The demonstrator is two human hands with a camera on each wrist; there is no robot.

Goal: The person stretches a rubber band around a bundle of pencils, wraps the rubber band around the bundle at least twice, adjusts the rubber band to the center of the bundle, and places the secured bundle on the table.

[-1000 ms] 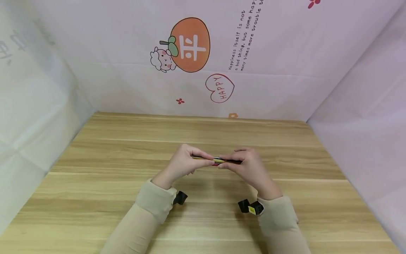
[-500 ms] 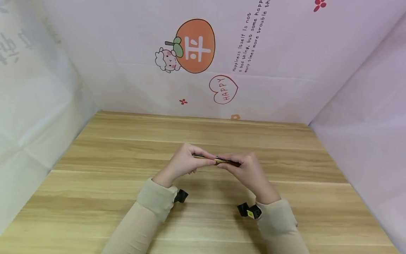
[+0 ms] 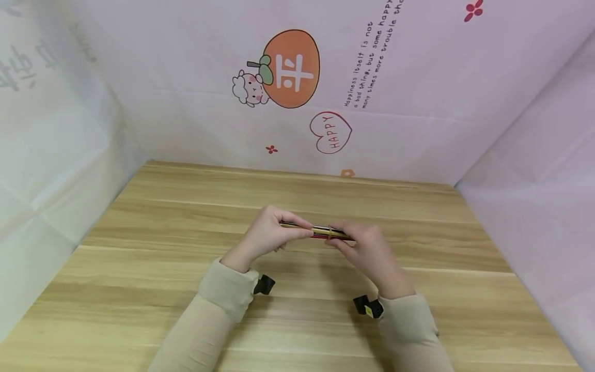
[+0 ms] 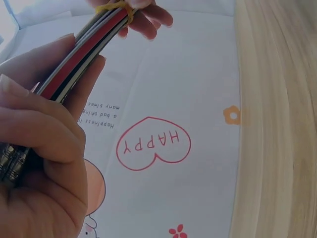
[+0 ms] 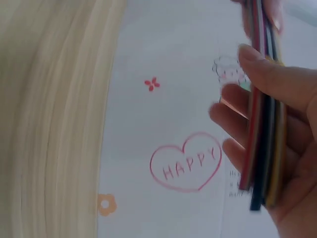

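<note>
A thin bundle of pencils [image 3: 319, 232], with red, black, white and yellow sides, is held level above the table in the head view. My left hand [image 3: 271, 233] pinches its left part between thumb and fingers; in the left wrist view, patterned metallic ends [image 4: 11, 161] show by the palm. Thumb and fingers of my right hand [image 3: 367, 248] grip the right part. A yellow rubber band [image 4: 115, 7] goes round the bundle at the right fingertips. In the right wrist view, the pencils' flat ends [image 5: 256, 203] stick out past the palm.
The wood-grain table [image 3: 297, 320] lies under both hands. A white printed cloth [image 3: 404, 134] stands behind it, with more cloth at the left and right sides. Each cuff carries a small black camera [image 3: 264, 284].
My right hand has shifted slightly right along the bundle. More of the pencils, and the rubber band, now show between the hands. The left hand keeps its grip, and the head view has turned slightly.
</note>
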